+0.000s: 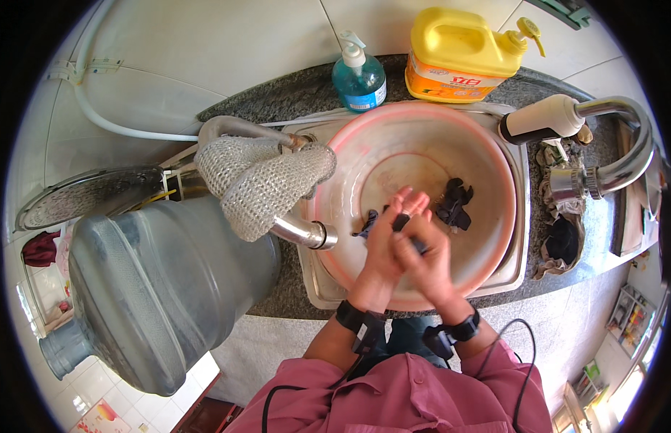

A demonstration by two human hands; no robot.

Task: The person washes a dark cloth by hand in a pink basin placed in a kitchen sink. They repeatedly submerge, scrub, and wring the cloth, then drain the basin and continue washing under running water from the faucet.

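Over a large pinkish-white basin (495, 238), my left hand (383, 246) and my right hand (434, 246) press together around a small dark cloth (401, 222). The right fingers curl over the cloth, while the left fingers stretch out beneath it; much of the cloth is hidden. Another crumpled dark cloth (453, 205) lies on the basin floor to the right of my hands. Partly behind my left hand is a smaller dark blue piece of cloth (368, 224). The basin sits in a metal sink (522, 254) and seems to hold shallow water.
A metal faucet (308, 234) draped with a knitted mesh cloth (265, 178) reaches over the basin's left rim. Left lies a large water jug (168, 287). Behind stand a blue pump bottle (359, 81) and a yellow detergent jug (460, 59). A second faucet (633, 157) curves in from the right.
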